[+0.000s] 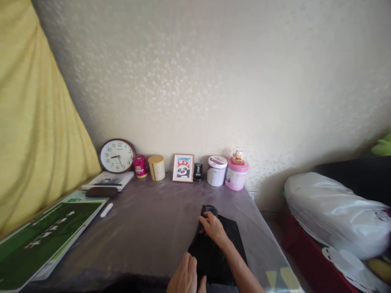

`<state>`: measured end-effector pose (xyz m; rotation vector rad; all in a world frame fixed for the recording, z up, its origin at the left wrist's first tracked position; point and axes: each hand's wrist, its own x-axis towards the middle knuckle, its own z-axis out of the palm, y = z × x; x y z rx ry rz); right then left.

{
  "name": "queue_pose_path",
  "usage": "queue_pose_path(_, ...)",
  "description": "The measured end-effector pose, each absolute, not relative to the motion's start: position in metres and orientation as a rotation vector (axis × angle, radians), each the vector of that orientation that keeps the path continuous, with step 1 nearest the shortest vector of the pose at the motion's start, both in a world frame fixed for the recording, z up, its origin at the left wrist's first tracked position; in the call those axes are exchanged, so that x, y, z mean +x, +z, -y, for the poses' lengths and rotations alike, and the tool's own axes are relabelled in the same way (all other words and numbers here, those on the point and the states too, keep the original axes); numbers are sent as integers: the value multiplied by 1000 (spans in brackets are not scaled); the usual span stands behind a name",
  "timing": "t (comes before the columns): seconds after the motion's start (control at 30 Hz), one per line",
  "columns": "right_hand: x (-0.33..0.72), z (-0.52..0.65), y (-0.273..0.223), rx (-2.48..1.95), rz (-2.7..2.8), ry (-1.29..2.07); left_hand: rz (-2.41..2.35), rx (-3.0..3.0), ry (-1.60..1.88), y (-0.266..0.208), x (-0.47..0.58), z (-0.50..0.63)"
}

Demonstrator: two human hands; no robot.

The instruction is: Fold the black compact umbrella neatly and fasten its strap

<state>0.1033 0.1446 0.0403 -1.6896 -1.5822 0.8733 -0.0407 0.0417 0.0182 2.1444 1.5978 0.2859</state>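
Note:
A soft black sheet-like item (224, 260), perhaps a folded cloth or bag, lies at the front of the table; its exact kind is unclear. My right hand (213, 228) is closed at its far left corner, where a small flap stands up beyond the fingers. At the near left edge, my left hand (185, 274) is also closed on the black material, its fingers bent and its lower part cut off by the frame. My right forearm crosses over the item and hides some of it.
Along the wall stand a clock (117, 156), a pink tin (140, 166), a yellow canister (157, 167), a framed panda picture (183, 167) and two round tubs (217, 173). Green booklets (51, 234) and a white marker-like object (106, 210) lie left. A plastic bag (332, 211) sits right, beyond the table edge.

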Motion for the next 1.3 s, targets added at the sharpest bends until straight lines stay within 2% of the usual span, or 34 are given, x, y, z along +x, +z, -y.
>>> queue_pose_path(0.17, 98, -138, 48, -1597, 1764, 834, -1333, 2343, 364, 25, -28, -54)
queue_pose_path(0.37, 94, -118, 53, -1537, 2011, 575, -1453, 2301, 278, -2, -12, -65)
queue_pose_path(0.63, 117, -113, 38, -1268, 2176, 375, -1441, 2223, 383, -28, -6, -66)
queue_pose_path(0.87, 129, -165, 25, -1377, 2169, 305, -1437, 2159, 331, -28, -1, -68)
queue_pose_path(1.03, 135, -191, 24, -1531, 2085, 265, -1553, 2034, 186, -10, 5, -66)
queue_pose_path(1.3, 195, -155, 24, -1980, 1613, 66, -1377, 2115, 394, 6, -14, -50)
